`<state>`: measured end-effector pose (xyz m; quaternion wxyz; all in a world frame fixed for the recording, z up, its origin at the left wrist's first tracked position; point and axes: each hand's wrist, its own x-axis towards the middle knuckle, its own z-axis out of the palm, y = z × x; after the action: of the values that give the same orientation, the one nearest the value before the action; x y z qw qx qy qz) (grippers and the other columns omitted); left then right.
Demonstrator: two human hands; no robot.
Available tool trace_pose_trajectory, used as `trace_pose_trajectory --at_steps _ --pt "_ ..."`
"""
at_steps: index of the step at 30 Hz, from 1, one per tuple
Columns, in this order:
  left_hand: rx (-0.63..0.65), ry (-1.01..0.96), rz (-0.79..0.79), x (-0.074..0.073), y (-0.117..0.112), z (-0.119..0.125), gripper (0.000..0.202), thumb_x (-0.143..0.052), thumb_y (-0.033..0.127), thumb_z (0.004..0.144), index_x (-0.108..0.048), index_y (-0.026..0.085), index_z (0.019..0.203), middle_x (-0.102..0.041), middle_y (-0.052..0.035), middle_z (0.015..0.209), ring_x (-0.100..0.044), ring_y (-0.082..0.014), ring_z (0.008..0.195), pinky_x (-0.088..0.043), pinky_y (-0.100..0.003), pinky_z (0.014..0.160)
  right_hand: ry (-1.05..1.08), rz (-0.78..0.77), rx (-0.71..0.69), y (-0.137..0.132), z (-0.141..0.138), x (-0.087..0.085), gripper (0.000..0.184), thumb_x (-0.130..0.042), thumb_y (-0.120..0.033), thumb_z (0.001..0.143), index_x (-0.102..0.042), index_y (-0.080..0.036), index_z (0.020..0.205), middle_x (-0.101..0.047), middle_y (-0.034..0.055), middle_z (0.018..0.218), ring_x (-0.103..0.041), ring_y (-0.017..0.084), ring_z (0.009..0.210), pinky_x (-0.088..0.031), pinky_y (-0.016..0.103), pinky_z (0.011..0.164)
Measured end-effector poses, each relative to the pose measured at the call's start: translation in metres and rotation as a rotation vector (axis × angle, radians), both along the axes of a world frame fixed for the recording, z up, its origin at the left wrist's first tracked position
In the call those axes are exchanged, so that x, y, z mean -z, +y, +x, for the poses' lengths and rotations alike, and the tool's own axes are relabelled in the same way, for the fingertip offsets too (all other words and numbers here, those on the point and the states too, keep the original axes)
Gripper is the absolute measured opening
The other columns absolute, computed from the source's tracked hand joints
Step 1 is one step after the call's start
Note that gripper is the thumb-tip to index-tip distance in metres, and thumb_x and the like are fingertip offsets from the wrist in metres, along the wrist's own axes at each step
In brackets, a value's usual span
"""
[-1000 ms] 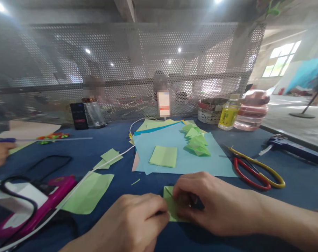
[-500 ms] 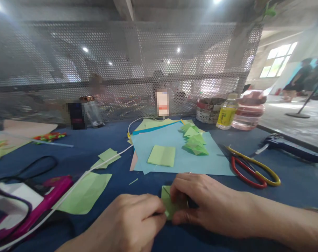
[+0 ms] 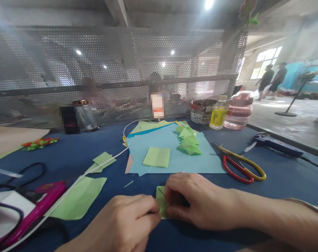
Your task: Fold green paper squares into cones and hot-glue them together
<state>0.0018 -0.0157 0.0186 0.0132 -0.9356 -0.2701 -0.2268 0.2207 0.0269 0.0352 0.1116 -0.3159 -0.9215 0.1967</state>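
A small square of light green paper [image 3: 160,196] lies on the blue table between my hands, partly hidden by the fingers. My left hand [image 3: 134,213] is closed, its thumb and index finger pinching the paper's lower left edge. From the right, my right hand [image 3: 194,199] curls over the same paper, thumb and fingertips brought together on it. Beyond them, a stack of green paper squares [image 3: 156,157] rests on a light blue sheet [image 3: 138,140]. Several folded green paper pieces [image 3: 189,141] lie in a row at that sheet's right side.
Red-and-yellow-handled scissors [image 3: 242,166] and a dark blue corded tool [image 3: 278,144] lie right. Left are loose green paper [image 3: 80,197], a magenta tool [image 3: 46,199] and a white cable [image 3: 106,161]. A yellow-labelled bottle [image 3: 218,113], pink jug [image 3: 239,112] and basket [image 3: 200,112] stand behind.
My right fingers have drawn inward and left over the green paper, so less of its right part shows. My left hand keeps its pinch. The view has turned slightly right.
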Motion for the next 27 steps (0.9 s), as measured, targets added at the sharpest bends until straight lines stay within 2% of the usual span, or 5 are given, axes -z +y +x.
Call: trace_pose_trajectory --at_steps 2,8,14,20,27 --pt "0.008 -0.005 0.007 -0.002 0.000 0.000 0.039 -0.035 0.003 0.084 -0.067 0.020 0.100 -0.068 -0.0041 0.086 -0.067 -0.0156 0.076 -0.055 -0.023 0.069 0.036 -0.005 -0.012 0.001 0.000 0.002 0.006 -0.066 -0.014 0.081 -0.061 -0.016 0.083 -0.064 -0.0010 0.077 -0.055 0.011 0.067 -0.041 0.020 0.061" --pt "0.035 0.011 0.009 -0.005 0.001 0.000 0.040 -0.037 0.002 0.081 -0.067 0.020 0.101 -0.069 -0.0041 0.088 -0.068 -0.0153 0.076 -0.056 -0.022 0.069 0.137 -0.064 -0.112 0.006 0.003 0.003 0.018 -0.061 0.000 0.077 -0.066 -0.016 0.085 -0.064 -0.0007 0.082 -0.059 0.010 0.073 -0.044 0.018 0.068" --pt "-0.003 0.000 -0.042 -0.008 -0.002 -0.001 0.039 -0.038 0.002 0.081 -0.068 0.020 0.098 -0.068 -0.0044 0.087 -0.068 -0.0152 0.079 -0.056 -0.022 0.074 0.129 -0.086 -0.117 0.008 0.003 0.000 0.003 -0.068 -0.014 0.081 -0.067 -0.015 0.084 -0.063 0.0000 0.080 -0.058 0.010 0.070 -0.045 0.018 0.065" --pt "0.033 0.017 -0.045 -0.010 0.000 -0.002 0.038 -0.040 0.002 0.081 -0.068 0.019 0.098 -0.070 -0.0043 0.087 -0.068 -0.0150 0.079 -0.056 -0.021 0.073 0.167 -0.108 -0.184 0.012 0.005 0.001 0.019 -0.061 -0.002 0.080 -0.068 -0.016 0.089 -0.066 0.0002 0.084 -0.061 0.010 0.075 -0.047 0.018 0.069" --pt "0.001 -0.089 -0.042 -0.006 -0.003 -0.002 0.037 -0.042 0.000 0.081 -0.070 0.018 0.097 -0.070 -0.0021 0.085 -0.068 -0.0154 0.078 -0.055 -0.022 0.075 0.141 -0.057 -0.229 0.011 0.004 -0.002 0.016 -0.059 0.000 0.079 -0.065 -0.015 0.081 -0.060 0.0001 0.079 -0.057 0.010 0.072 -0.045 0.018 0.065"
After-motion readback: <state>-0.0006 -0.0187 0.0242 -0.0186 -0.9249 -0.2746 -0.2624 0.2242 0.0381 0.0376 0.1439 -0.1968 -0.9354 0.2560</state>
